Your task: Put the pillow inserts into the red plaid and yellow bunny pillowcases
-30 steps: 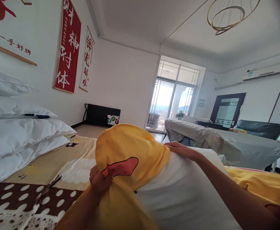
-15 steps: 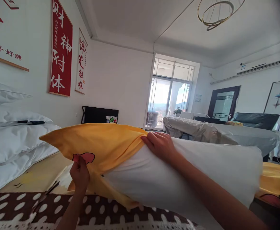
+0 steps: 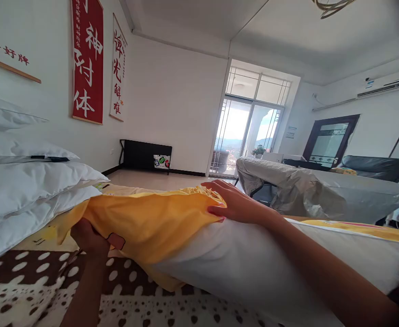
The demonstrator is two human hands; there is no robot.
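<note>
A yellow pillowcase (image 3: 145, 222) covers the left end of a long white pillow (image 3: 240, 268), whose right part is bare. At the closed end of the case, my left hand (image 3: 89, 238) is closed around the cloth near its corner, beside a pink printed patch. My right hand (image 3: 235, 200) grips the bunched open edge of the case on top of the pillow. Its thumb shows on the near side, and its fingertips are partly hidden behind the gathered cloth.
White pillows (image 3: 32, 181) are stacked at the left. Below lies a brown-and-cream dotted bedspread (image 3: 124, 295). More yellow bedding (image 3: 363, 227) is at the right. Behind stand a black folded item (image 3: 138, 154) by the wall and a plastic-covered piece of furniture (image 3: 308, 186).
My left hand has moved left and slightly down to the pillowcase corner. The case's top has dropped and its edge is bunched under my right hand. The camera view has tilted downward.
</note>
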